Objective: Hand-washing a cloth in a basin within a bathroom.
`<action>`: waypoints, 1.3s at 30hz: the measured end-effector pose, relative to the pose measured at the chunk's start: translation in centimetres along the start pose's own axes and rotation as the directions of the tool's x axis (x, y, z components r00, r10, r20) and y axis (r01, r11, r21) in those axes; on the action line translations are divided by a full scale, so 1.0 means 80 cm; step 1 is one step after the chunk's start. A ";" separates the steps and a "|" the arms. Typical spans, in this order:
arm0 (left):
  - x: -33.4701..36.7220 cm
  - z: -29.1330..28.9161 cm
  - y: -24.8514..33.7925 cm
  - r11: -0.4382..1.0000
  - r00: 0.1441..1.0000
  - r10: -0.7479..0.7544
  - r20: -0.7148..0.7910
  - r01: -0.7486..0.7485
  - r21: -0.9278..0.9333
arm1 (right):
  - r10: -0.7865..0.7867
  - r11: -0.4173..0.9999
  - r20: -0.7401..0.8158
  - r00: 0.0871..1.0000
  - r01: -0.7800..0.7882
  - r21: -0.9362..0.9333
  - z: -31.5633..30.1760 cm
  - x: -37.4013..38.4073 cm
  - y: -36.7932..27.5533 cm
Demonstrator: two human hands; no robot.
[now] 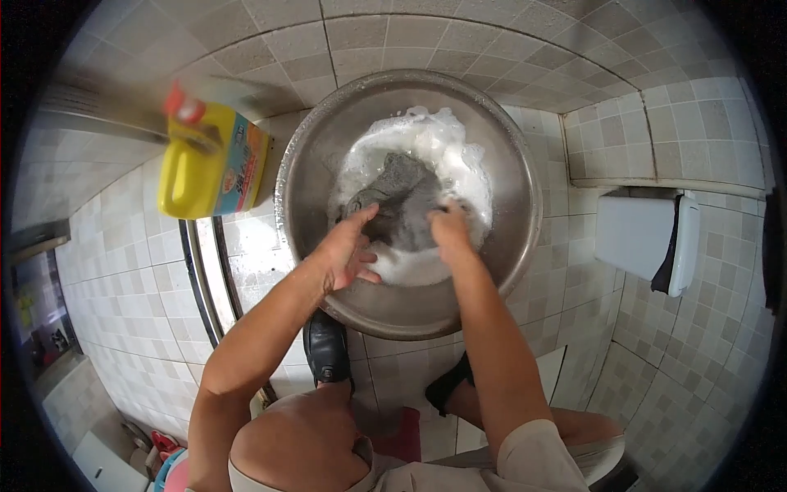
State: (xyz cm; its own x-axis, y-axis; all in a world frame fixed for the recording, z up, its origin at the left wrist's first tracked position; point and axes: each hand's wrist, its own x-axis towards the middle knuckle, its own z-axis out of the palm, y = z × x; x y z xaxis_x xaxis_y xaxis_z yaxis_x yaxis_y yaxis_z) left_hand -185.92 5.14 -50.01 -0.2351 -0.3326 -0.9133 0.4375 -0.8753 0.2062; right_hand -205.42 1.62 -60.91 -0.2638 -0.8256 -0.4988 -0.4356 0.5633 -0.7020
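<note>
A wide metal basin (307,164) holds water with white suds (410,135). In it lies a wet, dark grey cloth (399,176), bunched up and partly under the foam; its right part is smeared by motion. My left hand (348,252) is at the near left of the cloth, fingers spread, its thumb close to the cloth's edge. On the right side my right hand (449,230) has its fingers curled around part of the cloth, blurred at the tips.
A yellow jug (184,176) with a red cap stands left of the basin. A white box (639,234) with a dark strip is at the right wall. My dark shoe (326,348) touches or nearly touches the basin's near side. Tiled wall (410,33) rises behind it.
</note>
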 end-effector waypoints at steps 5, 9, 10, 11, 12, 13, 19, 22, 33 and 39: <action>0.027 -0.010 0.004 0.980 0.998 -0.005 0.070 0.018 -0.196 | -0.364 0.888 0.409 0.837 0.178 0.425 0.027 -0.093 -0.073; 0.046 -0.048 0.028 0.974 0.903 0.125 0.411 -0.032 -0.225 | -0.586 0.797 0.432 0.685 0.391 0.461 0.021 -0.158 -0.121; 0.055 -0.053 0.025 0.976 0.885 0.169 0.433 -0.089 -0.199 | -0.584 0.793 0.445 0.679 0.360 0.492 0.019 -0.165 -0.125; 0.066 -0.063 0.023 0.976 0.886 0.168 0.431 -0.089 -0.198 | -0.613 0.770 0.454 0.647 0.362 0.525 0.017 -0.174 -0.134; 0.077 -0.068 0.023 0.890 0.845 0.407 0.347 -0.452 0.057 | -0.611 0.772 0.455 0.648 0.361 0.523 0.013 -0.181 -0.142; 0.086 -0.075 0.020 0.629 0.709 0.625 0.327 -0.706 0.327 | -0.622 0.769 0.441 0.648 0.398 0.499 0.010 -0.188 -0.151; 0.076 -0.037 0.013 0.909 0.751 0.364 0.551 -0.159 -0.384 | -0.626 0.767 0.072 0.776 0.597 0.235 0.027 -0.156 -0.139; 0.077 -0.038 0.003 0.935 0.695 0.266 0.668 -0.016 -0.355 | -0.622 0.783 -0.035 0.782 0.621 -0.026 0.031 -0.136 -0.122; 0.018 0.001 0.024 0.858 0.887 0.459 0.046 -0.457 0.235 | -0.276 0.906 -0.089 0.957 0.228 -0.356 -0.043 0.004 0.010; 0.010 0.000 -0.006 0.996 0.997 0.038 0.065 -0.042 0.074 | -0.257 0.957 0.367 0.894 0.289 -0.034 0.017 -0.047 -0.019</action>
State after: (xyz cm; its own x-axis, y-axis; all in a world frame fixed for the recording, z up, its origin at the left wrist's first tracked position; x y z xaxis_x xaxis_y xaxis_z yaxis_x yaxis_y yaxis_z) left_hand -186.30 5.31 -50.86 -0.2747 -0.3876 -0.8799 0.3821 -0.8838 0.2700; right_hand -202.56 3.91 -58.67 0.1919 -0.8711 -0.4520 -0.5219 0.2995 -0.7987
